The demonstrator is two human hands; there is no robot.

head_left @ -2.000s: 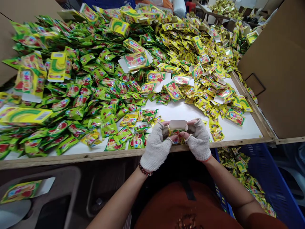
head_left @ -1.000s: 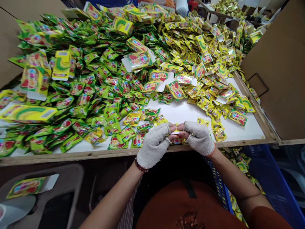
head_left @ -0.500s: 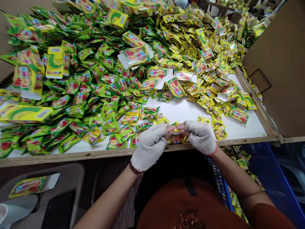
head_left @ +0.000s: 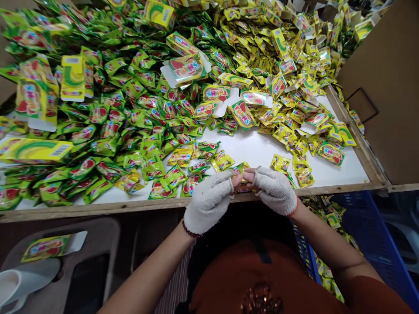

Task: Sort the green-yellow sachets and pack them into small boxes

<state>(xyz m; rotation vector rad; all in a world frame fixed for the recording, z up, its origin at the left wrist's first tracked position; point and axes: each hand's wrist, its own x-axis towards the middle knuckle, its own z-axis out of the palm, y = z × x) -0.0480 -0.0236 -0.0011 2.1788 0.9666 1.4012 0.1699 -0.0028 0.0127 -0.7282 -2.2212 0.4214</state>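
My left hand [head_left: 211, 198] and my right hand [head_left: 274, 188] meet at the table's front edge, both in white knitted gloves with bare fingertips. Their fingers are closed and the tips almost touch. Just below the fingertips shows a sliver of a printed packet or carton [head_left: 242, 188]; the gloves hide most of it, so I cannot tell what is gripped. Beyond the fingertips lies a yellow-green sachet [head_left: 241, 166]. Left of my left hand are green watermelon sachets [head_left: 191, 185]; to the right of my right hand lie yellow sachets [head_left: 304, 176].
Green sachets [head_left: 124, 104] heap on the left, yellow ones [head_left: 252, 52] on the right, with printed cartons [head_left: 186, 69] on top. A wooden rim [head_left: 98, 211] edges the white table [head_left: 255, 148]. Below are a blue crate [head_left: 363, 235] and a stool with a white cup [head_left: 19, 283] and dark phone [head_left: 85, 283].
The view has shifted slightly. Both hands stay together at the table edge, with fingers slightly repositioned; the strip of yellow between the fingertips is less visible.
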